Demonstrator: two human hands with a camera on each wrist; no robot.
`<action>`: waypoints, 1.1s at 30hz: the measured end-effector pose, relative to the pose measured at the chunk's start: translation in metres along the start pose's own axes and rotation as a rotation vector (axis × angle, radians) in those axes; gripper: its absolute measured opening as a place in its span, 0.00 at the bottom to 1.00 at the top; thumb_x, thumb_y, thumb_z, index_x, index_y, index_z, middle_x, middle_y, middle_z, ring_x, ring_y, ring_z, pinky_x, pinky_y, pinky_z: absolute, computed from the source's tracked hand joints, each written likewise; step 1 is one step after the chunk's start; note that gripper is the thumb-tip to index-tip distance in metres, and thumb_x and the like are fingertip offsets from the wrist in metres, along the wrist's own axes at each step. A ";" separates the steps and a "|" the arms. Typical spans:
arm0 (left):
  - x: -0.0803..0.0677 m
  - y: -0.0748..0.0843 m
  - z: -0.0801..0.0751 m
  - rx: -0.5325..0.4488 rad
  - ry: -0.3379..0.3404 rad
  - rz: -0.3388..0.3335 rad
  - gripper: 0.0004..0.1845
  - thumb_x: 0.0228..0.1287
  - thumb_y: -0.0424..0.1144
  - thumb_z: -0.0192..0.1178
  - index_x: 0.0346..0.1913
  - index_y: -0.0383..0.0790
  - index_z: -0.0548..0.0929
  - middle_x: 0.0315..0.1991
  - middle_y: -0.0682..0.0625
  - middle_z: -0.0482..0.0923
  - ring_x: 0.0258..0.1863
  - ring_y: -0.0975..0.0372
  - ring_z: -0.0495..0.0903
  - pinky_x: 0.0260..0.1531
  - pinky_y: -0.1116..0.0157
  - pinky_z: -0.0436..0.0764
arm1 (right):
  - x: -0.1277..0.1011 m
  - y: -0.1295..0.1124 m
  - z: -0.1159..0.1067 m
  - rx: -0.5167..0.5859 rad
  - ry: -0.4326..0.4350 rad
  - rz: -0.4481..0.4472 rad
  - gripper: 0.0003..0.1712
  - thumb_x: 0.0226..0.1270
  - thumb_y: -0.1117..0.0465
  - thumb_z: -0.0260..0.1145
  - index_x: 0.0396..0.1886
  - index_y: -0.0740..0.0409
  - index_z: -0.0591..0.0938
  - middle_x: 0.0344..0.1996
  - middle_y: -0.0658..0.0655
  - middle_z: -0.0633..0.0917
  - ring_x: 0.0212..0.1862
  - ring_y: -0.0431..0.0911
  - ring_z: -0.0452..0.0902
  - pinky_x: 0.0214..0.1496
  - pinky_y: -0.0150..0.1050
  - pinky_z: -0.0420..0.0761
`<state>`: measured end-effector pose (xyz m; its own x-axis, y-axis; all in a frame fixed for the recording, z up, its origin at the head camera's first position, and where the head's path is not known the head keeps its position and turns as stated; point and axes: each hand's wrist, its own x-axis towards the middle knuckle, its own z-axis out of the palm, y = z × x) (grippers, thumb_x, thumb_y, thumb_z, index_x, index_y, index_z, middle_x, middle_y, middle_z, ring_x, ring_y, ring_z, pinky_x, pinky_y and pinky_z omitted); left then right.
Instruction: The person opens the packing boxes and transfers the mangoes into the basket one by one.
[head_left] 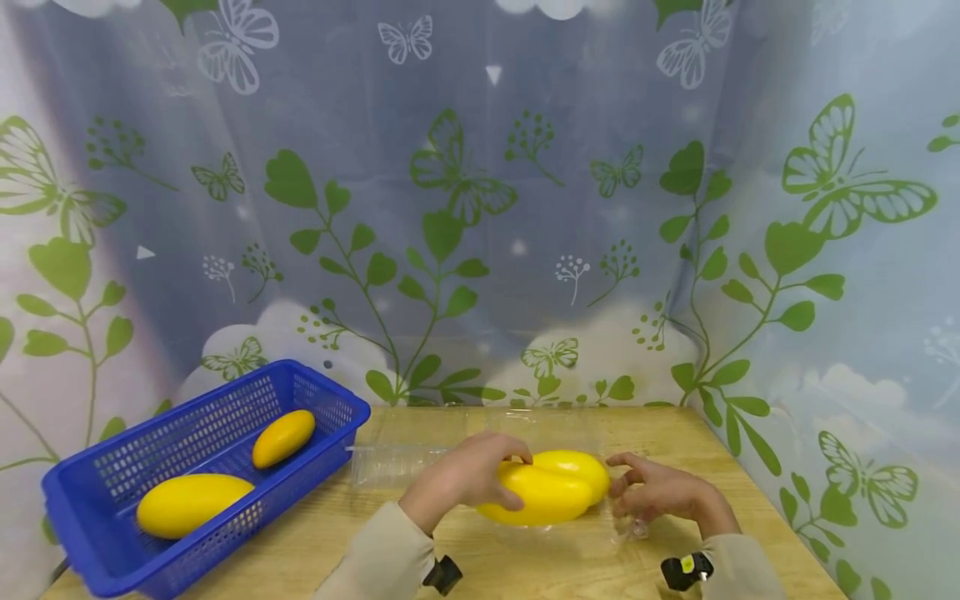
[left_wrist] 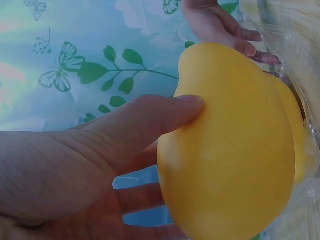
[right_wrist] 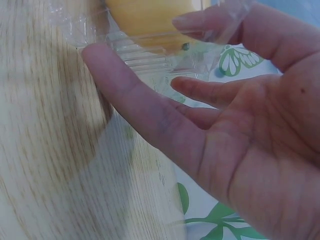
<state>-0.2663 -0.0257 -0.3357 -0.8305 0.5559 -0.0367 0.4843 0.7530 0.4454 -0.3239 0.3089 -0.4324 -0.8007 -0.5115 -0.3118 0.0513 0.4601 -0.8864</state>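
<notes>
My left hand (head_left: 480, 475) grips a smooth yellow mango (head_left: 536, 496), its thumb across the near side and fingers behind, as the left wrist view shows. A second yellow mango (head_left: 573, 467) lies right behind it in a clear plastic clamshell box (head_left: 517, 537). At the box's right end is my right hand (head_left: 660, 492). In the right wrist view its fingers are spread and only slightly bent, touching the clear box wall (right_wrist: 150, 55) with part of a mango (right_wrist: 150, 22) behind it. The box's outline is hard to make out.
A blue perforated basket (head_left: 202, 533) stands at the left with a larger mango (head_left: 187, 504) and a smaller mango (head_left: 285, 437) inside. The box's clear lid (head_left: 420, 433) lies toward the back of the wooden table (head_left: 750, 517). A patterned curtain (head_left: 480, 250) hangs behind.
</notes>
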 end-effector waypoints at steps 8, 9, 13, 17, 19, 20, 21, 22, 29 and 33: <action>-0.005 -0.008 -0.005 -0.017 -0.002 -0.007 0.26 0.58 0.41 0.77 0.61 0.48 0.84 0.61 0.49 0.83 0.63 0.52 0.79 0.63 0.53 0.80 | 0.000 0.001 0.000 0.006 -0.003 0.006 0.46 0.68 0.63 0.65 0.78 0.67 0.51 0.59 0.70 0.77 0.50 0.51 0.82 0.43 0.43 0.88; -0.005 -0.009 -0.006 -0.022 -0.001 -0.008 0.26 0.58 0.41 0.77 0.60 0.48 0.84 0.61 0.49 0.83 0.63 0.52 0.79 0.63 0.53 0.80 | -0.001 0.001 0.000 0.009 -0.004 0.008 0.46 0.68 0.63 0.64 0.78 0.67 0.51 0.59 0.70 0.77 0.51 0.51 0.82 0.43 0.43 0.89; -0.006 -0.011 -0.008 -0.030 0.016 -0.016 0.25 0.58 0.40 0.77 0.60 0.48 0.84 0.61 0.48 0.83 0.63 0.51 0.79 0.63 0.51 0.79 | -0.001 0.002 -0.002 0.036 -0.005 0.011 0.45 0.69 0.62 0.63 0.79 0.67 0.52 0.61 0.70 0.77 0.52 0.51 0.82 0.45 0.44 0.89; -0.008 -0.013 -0.010 -0.034 0.030 -0.023 0.25 0.57 0.40 0.78 0.59 0.47 0.85 0.60 0.48 0.83 0.62 0.50 0.79 0.62 0.49 0.80 | -0.001 0.004 -0.003 0.061 -0.015 0.006 0.44 0.71 0.62 0.62 0.79 0.66 0.52 0.62 0.70 0.77 0.52 0.51 0.83 0.45 0.43 0.89; -0.009 -0.014 -0.011 -0.031 0.037 -0.025 0.25 0.57 0.40 0.78 0.59 0.47 0.85 0.60 0.48 0.83 0.61 0.50 0.79 0.62 0.49 0.80 | 0.000 0.005 -0.004 0.068 -0.021 0.000 0.43 0.72 0.61 0.62 0.79 0.65 0.52 0.62 0.70 0.77 0.53 0.51 0.83 0.45 0.43 0.89; -0.010 -0.015 -0.012 -0.029 0.041 -0.025 0.25 0.57 0.40 0.78 0.58 0.47 0.85 0.60 0.47 0.83 0.61 0.50 0.79 0.62 0.48 0.80 | 0.000 0.006 -0.004 0.071 -0.023 -0.004 0.43 0.73 0.61 0.62 0.79 0.65 0.52 0.62 0.70 0.77 0.53 0.51 0.83 0.45 0.43 0.88; -0.011 -0.015 -0.012 -0.033 0.044 -0.027 0.25 0.57 0.40 0.78 0.59 0.46 0.85 0.60 0.47 0.83 0.61 0.49 0.79 0.62 0.48 0.80 | 0.000 0.006 -0.004 0.073 -0.025 -0.006 0.43 0.73 0.61 0.62 0.79 0.64 0.52 0.62 0.70 0.77 0.53 0.51 0.83 0.46 0.43 0.88; -0.012 -0.016 -0.013 -0.035 0.046 -0.027 0.25 0.57 0.40 0.78 0.59 0.46 0.85 0.60 0.47 0.83 0.61 0.49 0.79 0.62 0.47 0.79 | 0.001 0.007 -0.004 0.076 -0.026 -0.008 0.42 0.73 0.61 0.62 0.79 0.64 0.52 0.62 0.69 0.77 0.53 0.51 0.83 0.46 0.43 0.88; -0.014 -0.024 -0.016 -0.034 0.070 -0.006 0.25 0.57 0.38 0.77 0.58 0.43 0.85 0.60 0.44 0.83 0.61 0.48 0.79 0.64 0.47 0.79 | 0.002 0.010 -0.005 0.100 -0.030 -0.011 0.42 0.73 0.62 0.61 0.79 0.62 0.53 0.63 0.70 0.76 0.53 0.51 0.84 0.46 0.44 0.88; -0.015 -0.027 -0.020 -0.046 0.086 0.004 0.24 0.57 0.37 0.77 0.58 0.41 0.85 0.59 0.43 0.84 0.60 0.48 0.80 0.63 0.47 0.80 | 0.003 0.012 -0.005 0.109 -0.026 -0.008 0.41 0.73 0.62 0.61 0.79 0.62 0.53 0.63 0.70 0.76 0.52 0.51 0.84 0.46 0.44 0.89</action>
<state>-0.2722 -0.0610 -0.3296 -0.8498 0.5254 0.0415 0.4767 0.7327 0.4857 -0.3282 0.3163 -0.4418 -0.7859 -0.5340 -0.3117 0.1102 0.3752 -0.9204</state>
